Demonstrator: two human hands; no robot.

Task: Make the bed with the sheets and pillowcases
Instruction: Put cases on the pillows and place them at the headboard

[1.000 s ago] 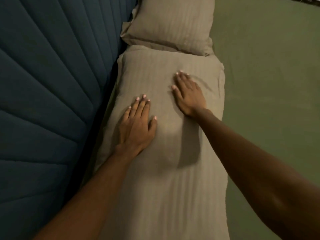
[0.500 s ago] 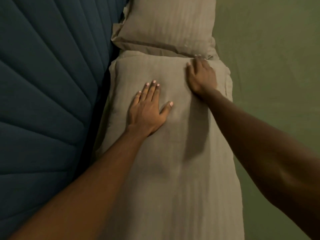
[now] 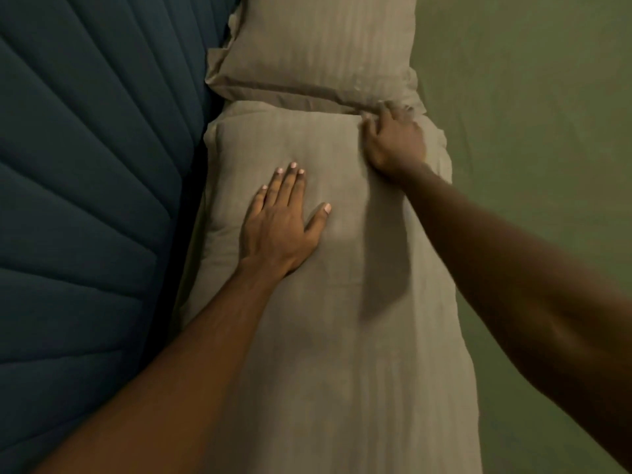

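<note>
Pillow (image 3: 342, 319) looks soft and light, denting under the left hand (image 3: 277, 230) with flat, close-set fingers; its far corner suits gripping, where the right hand (image 3: 396, 145) blurs, fingers unreadable.

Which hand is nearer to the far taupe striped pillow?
Right. The right hand is at the near edge of the far taupe striped pillow; the left hand lies flat on the nearer taupe pillow.

You see matt, faintly striped taupe cloth on the near pillow (image 3: 342, 302) and the far pillow (image 3: 318, 46) at twelve o'clock. A smooth, matt green cloth sheet (image 3: 530, 131) lies at three, and a quilted, ribbed teal fabric headboard (image 3: 85, 165) at nine.
</note>
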